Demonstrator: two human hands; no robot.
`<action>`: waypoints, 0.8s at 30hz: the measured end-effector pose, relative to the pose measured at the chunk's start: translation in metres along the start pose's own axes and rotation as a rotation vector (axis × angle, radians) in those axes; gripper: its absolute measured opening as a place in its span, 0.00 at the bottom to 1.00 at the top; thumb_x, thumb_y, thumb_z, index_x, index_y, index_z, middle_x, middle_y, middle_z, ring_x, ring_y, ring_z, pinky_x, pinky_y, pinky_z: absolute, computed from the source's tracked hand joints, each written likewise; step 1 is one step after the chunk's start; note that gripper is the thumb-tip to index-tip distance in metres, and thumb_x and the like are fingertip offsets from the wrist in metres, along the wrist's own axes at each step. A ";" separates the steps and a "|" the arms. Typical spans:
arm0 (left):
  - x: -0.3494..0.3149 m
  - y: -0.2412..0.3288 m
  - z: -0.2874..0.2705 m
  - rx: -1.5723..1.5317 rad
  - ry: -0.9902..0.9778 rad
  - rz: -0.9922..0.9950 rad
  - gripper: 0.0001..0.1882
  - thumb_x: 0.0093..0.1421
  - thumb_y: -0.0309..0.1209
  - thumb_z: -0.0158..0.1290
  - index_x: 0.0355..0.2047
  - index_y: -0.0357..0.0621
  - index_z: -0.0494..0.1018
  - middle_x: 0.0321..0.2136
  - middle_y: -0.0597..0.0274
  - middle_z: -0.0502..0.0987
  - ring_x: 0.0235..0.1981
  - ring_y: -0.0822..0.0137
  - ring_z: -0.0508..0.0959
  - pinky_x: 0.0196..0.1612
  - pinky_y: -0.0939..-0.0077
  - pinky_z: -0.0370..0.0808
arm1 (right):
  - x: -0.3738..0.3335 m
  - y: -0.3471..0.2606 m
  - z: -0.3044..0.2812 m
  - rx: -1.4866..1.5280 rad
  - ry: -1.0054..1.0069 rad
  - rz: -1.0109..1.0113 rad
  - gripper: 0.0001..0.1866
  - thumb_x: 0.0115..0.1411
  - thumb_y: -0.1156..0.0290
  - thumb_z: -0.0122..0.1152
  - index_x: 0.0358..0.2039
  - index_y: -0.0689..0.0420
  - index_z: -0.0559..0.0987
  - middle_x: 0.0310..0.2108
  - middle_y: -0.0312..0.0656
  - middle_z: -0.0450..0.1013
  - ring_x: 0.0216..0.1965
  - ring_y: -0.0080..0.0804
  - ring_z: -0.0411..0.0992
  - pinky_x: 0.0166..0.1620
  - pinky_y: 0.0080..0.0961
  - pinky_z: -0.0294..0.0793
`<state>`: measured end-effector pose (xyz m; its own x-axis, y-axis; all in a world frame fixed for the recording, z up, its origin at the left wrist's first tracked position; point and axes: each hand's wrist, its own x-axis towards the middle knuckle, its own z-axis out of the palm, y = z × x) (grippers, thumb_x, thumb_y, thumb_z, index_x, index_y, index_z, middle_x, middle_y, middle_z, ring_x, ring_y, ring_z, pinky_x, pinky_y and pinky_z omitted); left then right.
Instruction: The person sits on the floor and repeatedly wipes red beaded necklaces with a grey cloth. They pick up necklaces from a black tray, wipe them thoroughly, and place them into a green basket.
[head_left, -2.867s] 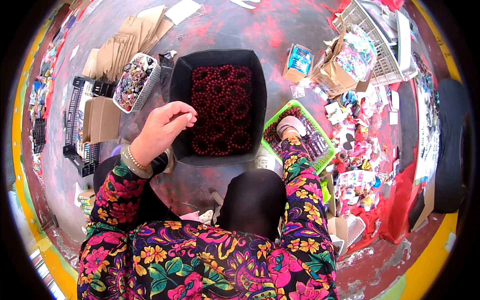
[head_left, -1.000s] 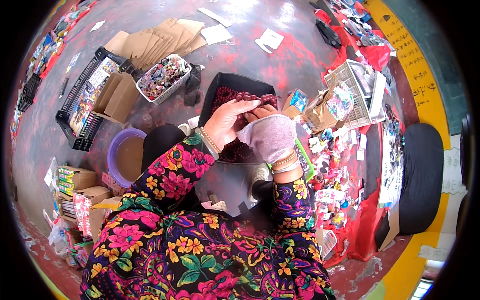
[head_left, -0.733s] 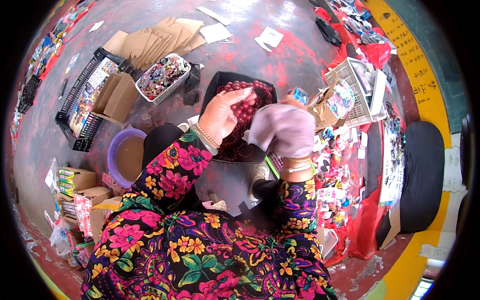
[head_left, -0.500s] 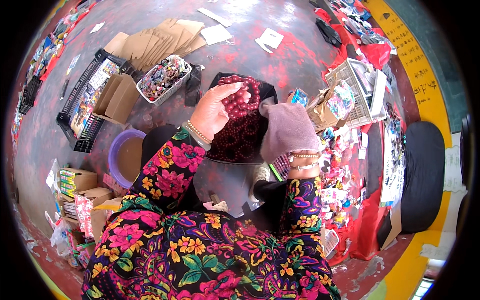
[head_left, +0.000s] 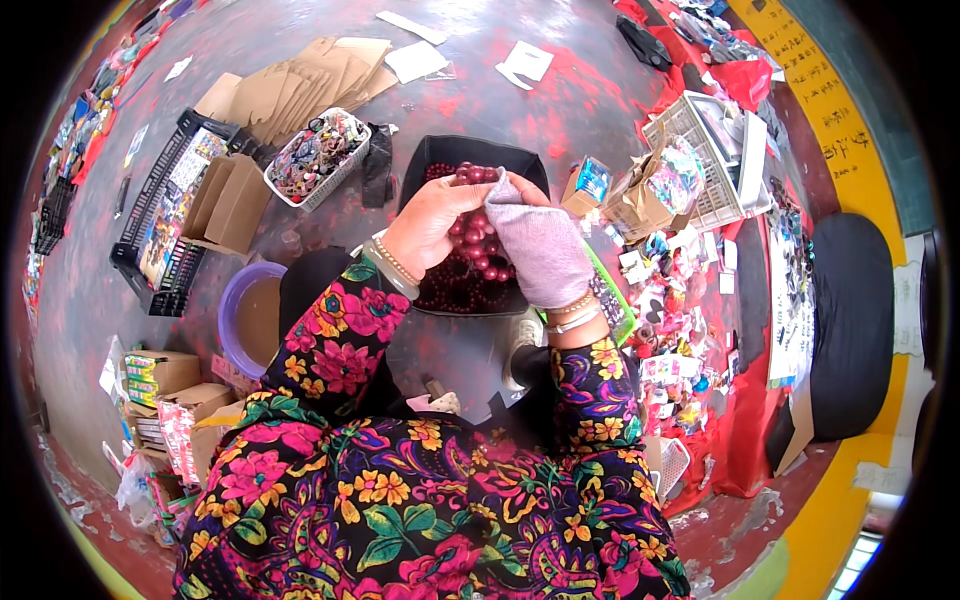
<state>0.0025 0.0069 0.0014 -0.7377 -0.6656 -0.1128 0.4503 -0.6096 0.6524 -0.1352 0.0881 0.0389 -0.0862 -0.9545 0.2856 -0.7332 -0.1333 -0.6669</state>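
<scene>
Over the black bin (head_left: 475, 152), both hands meet at a string of large dark red beads (head_left: 470, 240). Half a second ago the right hand (head_left: 529, 190) was held off to the right of that string, the mauve cloth (head_left: 545, 262) drooping from it; now it has come leftward, and the cloth lies against the beads beside the left hand (head_left: 424, 222). From the head view, the left hand is pinched round the string, thumb and fingers pointing right, wrist lower and to the left, loose beads dangling below its fingertips. The right hand is mostly covered by the cloth, its bare fingers bent toward the left hand; whether it also grips the beads is hidden. Below both hands, more bead strands (head_left: 460, 296) lie inside the bin, whose far wall rises beyond the fingertips. Near the right hand's outer side sit the green basket (head_left: 626, 322) and a small carton of blue packets (head_left: 592, 182); well left of the left hand stands the purple basin (head_left: 228, 315). Beyond the bin, away from the hands, stretches red-patched grey floor (head_left: 475, 108).
</scene>
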 end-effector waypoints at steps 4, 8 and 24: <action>0.000 -0.005 0.002 -0.076 0.155 -0.049 0.09 0.59 0.31 0.53 0.37 0.42 0.74 0.31 0.64 0.77 0.31 0.71 0.77 0.38 0.77 0.74 | 0.005 0.007 -0.003 -0.367 -0.074 -0.255 0.14 0.58 0.70 0.50 0.44 0.55 0.75 0.42 0.45 0.74 0.35 0.34 0.76 0.35 0.26 0.74; -0.005 -0.003 0.008 -0.001 0.055 -0.098 0.08 0.58 0.29 0.53 0.37 0.40 0.74 0.30 0.63 0.77 0.31 0.70 0.77 0.37 0.74 0.75 | 0.010 -0.004 -0.008 -0.748 -0.062 -0.093 0.15 0.52 0.74 0.50 0.43 0.55 0.73 0.34 0.45 0.74 0.33 0.36 0.75 0.33 0.27 0.74; -0.002 -0.005 0.009 -0.087 0.105 -0.022 0.09 0.56 0.26 0.55 0.38 0.40 0.73 0.31 0.62 0.77 0.31 0.70 0.77 0.38 0.75 0.74 | 0.009 0.030 -0.007 -0.327 -0.164 -0.180 0.20 0.48 0.76 0.56 0.44 0.59 0.71 0.40 0.46 0.72 0.42 0.43 0.72 0.44 0.29 0.73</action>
<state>-0.0030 0.0147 0.0054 -0.6932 -0.6904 -0.2067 0.4801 -0.6563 0.5820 -0.1625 0.0769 0.0264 0.1526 -0.9570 0.2467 -0.9048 -0.2357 -0.3547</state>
